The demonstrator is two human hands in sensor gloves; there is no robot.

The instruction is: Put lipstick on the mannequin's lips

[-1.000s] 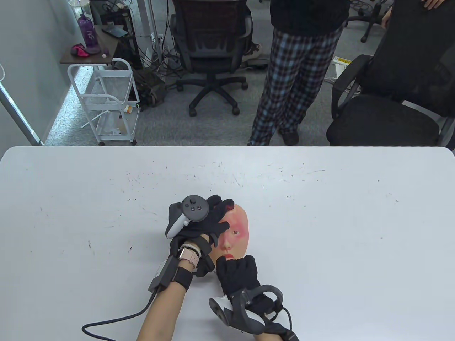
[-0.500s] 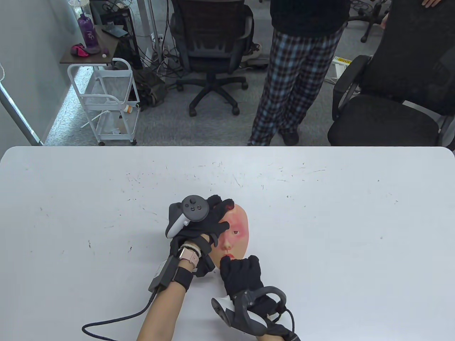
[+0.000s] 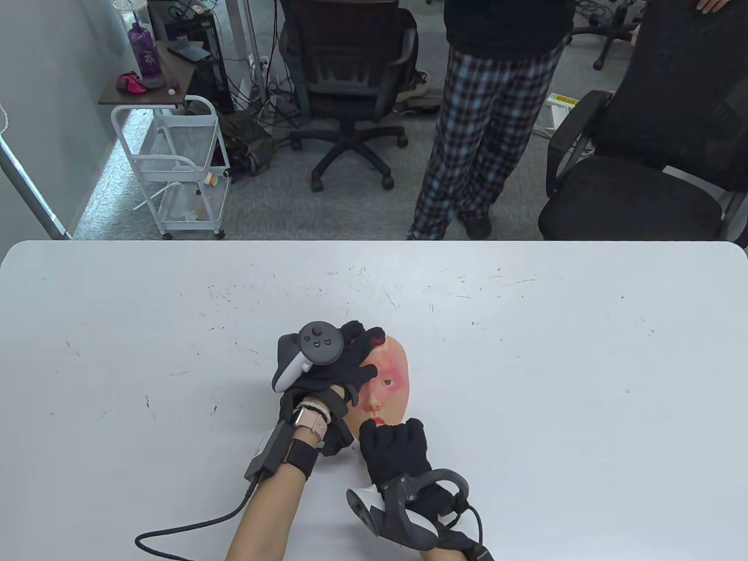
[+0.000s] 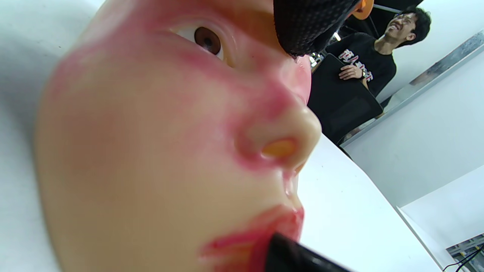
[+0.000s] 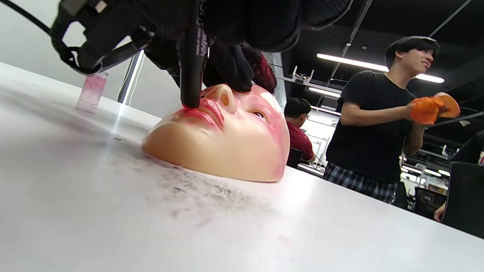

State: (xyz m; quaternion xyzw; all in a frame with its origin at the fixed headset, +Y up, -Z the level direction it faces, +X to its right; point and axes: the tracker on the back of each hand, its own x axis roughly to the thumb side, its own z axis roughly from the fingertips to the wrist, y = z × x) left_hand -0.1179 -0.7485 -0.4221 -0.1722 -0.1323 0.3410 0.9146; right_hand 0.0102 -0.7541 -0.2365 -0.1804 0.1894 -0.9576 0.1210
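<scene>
A skin-coloured mannequin face with red smears lies face up on the white table. My left hand rests on its left side and forehead and holds it still. My right hand grips a black lipstick tube upright. The tube's tip touches the red lips. The left wrist view shows the face close up, the lips and the black tube's end on them.
A pink translucent cap or small bottle stands on the table behind the face in the right wrist view. A person in plaid trousers stands beyond the far edge, between two office chairs.
My right hand has shifted slightly to the right and forward along the lips, then back a touch. The left hand and the face have not moved.
</scene>
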